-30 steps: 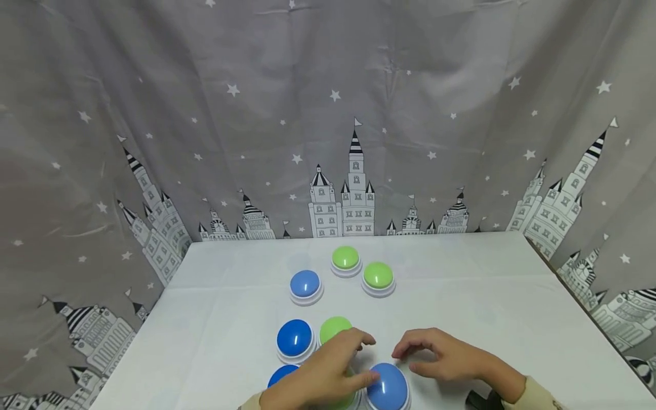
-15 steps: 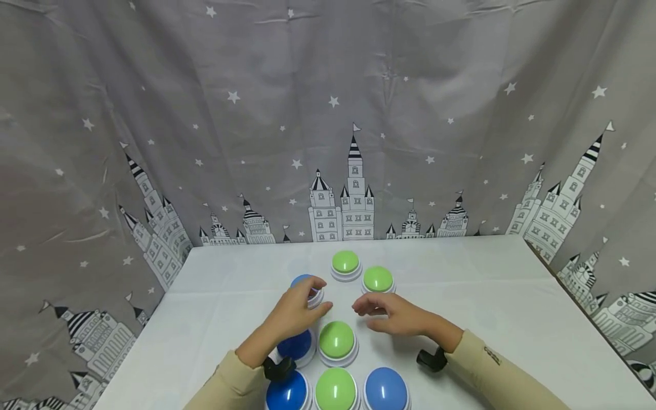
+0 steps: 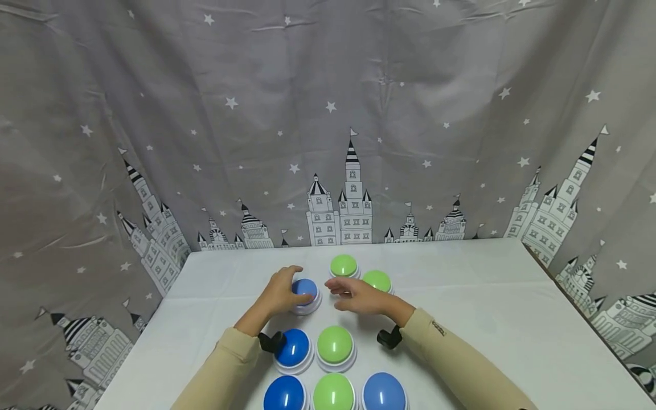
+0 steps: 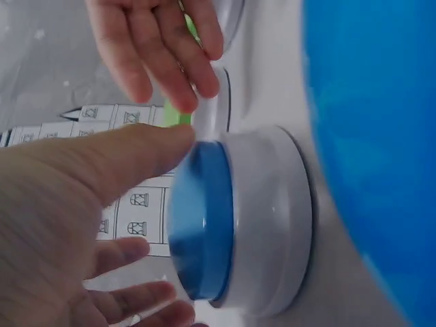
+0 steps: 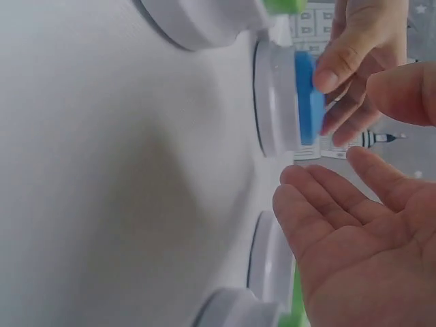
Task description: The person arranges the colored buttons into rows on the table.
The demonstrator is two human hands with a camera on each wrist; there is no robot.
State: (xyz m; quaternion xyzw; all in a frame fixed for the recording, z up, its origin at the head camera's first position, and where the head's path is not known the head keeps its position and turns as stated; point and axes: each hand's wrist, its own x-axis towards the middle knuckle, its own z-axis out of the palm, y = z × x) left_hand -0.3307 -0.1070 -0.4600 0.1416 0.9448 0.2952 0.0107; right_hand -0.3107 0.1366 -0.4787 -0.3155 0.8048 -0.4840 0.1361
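A light blue push button [image 3: 306, 286] on a white round base stands toward the back left of the group. My left hand [image 3: 281, 291] is spread around its left side, thumb in front and fingers beyond; in the left wrist view the thumb is by the dome's edge, and contact is hard to judge. To the button's right hovers my right hand [image 3: 359, 296], fingers loosely extended and holding nothing. It partly covers two green push buttons behind it, one at the back [image 3: 343, 264] and one to the right [image 3: 377, 279].
Nearer stand a dark blue button [image 3: 293, 346] and a green button [image 3: 335, 344]. The front row has a dark blue button [image 3: 283, 393], a green button [image 3: 333, 392] and a light blue button [image 3: 384, 390]. A grey castle-print curtain [image 3: 266, 114] hangs behind the white table [image 3: 461, 319].
From the front light blue button, both hands have travelled forward and left to the rear light blue one. The left hand now surrounds it; the right hand has come up on its right.
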